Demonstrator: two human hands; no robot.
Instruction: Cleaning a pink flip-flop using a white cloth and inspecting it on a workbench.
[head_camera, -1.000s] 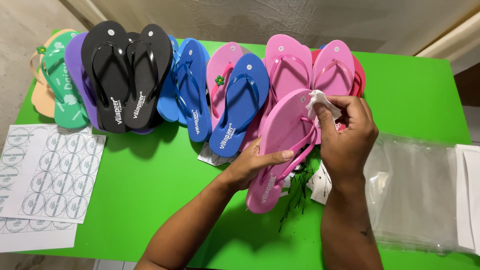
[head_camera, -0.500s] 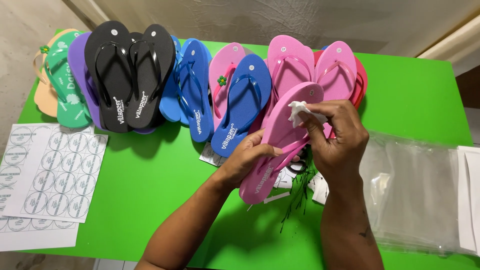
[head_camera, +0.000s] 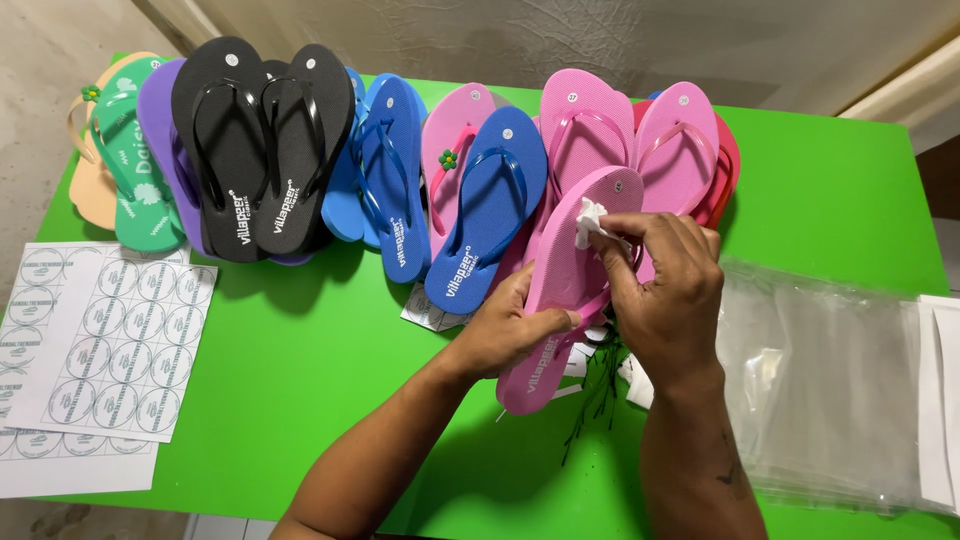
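Note:
My left hand grips the side of a pink flip-flop that lies tilted over the green table, toe end pointing away from me. My right hand pinches a small white crumpled wipe against the upper part of the sole, near the strap. A blue flip-flop lies just left of the pink one, and more pink flip-flops lie behind my right hand.
A row of flip-flops spans the table's back: black pair, blue ones, purple, green and peach at the left. Round-sticker sheets lie at the left. Clear plastic bags are stacked at the right. Black ties lie under the pink flip-flop.
My right hand with the white wipe has slid left and down along the pink sole. The pink flip-flop has shifted slightly in my left hand.

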